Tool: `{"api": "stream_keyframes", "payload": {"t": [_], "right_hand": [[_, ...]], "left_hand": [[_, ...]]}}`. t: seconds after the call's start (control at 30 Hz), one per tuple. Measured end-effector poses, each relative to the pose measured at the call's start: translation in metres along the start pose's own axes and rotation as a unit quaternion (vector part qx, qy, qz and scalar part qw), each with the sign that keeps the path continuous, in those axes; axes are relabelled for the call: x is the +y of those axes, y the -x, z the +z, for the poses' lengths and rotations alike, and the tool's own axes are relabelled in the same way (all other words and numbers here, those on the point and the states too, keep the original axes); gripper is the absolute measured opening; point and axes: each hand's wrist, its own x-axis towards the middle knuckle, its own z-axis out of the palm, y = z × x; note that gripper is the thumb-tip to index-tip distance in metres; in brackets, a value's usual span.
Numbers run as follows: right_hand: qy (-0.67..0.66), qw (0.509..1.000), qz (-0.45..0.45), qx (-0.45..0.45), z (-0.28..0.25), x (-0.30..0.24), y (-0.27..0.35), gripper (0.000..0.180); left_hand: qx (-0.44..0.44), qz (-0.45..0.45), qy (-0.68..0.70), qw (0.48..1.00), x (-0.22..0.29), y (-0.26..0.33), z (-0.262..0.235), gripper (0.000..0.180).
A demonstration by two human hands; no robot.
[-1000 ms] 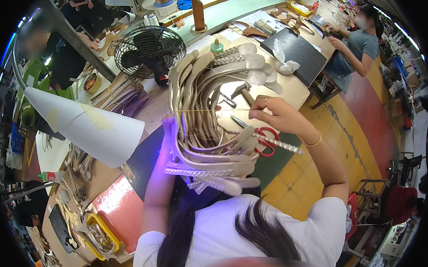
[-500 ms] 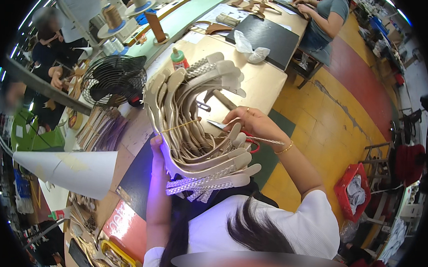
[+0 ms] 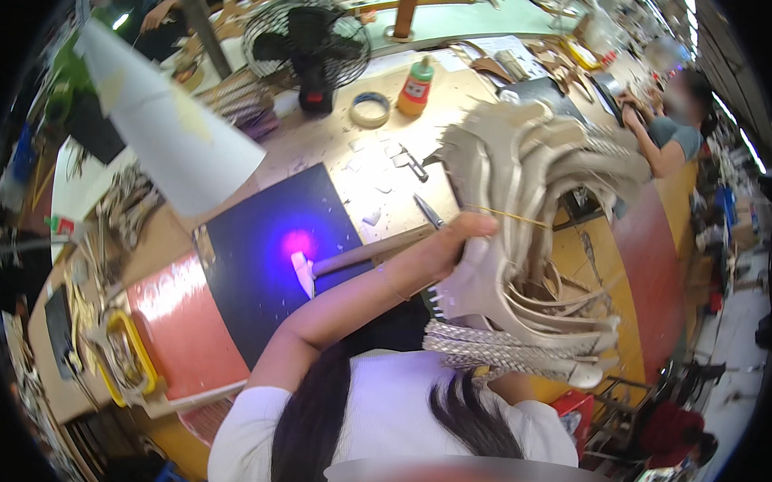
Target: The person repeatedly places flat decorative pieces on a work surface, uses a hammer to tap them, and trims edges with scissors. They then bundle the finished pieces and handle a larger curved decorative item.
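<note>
Left hand point(image 3: 455, 244) gripping a big bundle of beige cut strips point(image 3: 533, 222), held up over the right edge of the surface point(image 3: 347, 144), a thin band round its middle. Right hand hidden behind the bundle, can't tell its state. Below the arm: dark mat point(image 3: 255, 270) with a purple light spot.
</note>
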Motion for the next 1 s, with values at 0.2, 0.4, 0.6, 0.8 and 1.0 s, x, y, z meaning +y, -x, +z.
{"api": "stream_keyframes", "payload": {"t": [0.2, 0.4, 0.6, 0.8, 1.0], "right_hand": [[-0.023, 0.998, 0.049, -0.015, 0.015, 0.012, -0.043, 0.064], [-0.017, 0.999, 0.049, 0.001, 0.029, 0.012, -0.080, 0.077], [-0.011, 0.998, 0.051, 0.033, 0.034, 0.007, -0.077, 0.077], [-0.018, 0.996, 0.079, 0.026, 0.030, -0.005, -0.068, 0.073], [0.018, 0.998, 0.052, 0.010, 0.027, -0.008, -0.056, 0.065]], "left_hand": [[-0.035, -0.028, -0.042, 0.998, -0.004, 0.009, -0.034, 0.041], [0.180, -0.023, -0.037, 0.983, 0.002, 0.036, -0.104, 0.045], [0.344, -0.066, -0.080, 0.933, 0.033, 0.140, -0.206, 0.047], [0.431, -0.067, -0.115, 0.892, 0.039, 0.184, -0.229, 0.050], [0.414, -0.083, -0.099, 0.901, -0.016, 0.103, -0.206, 0.054]]}}
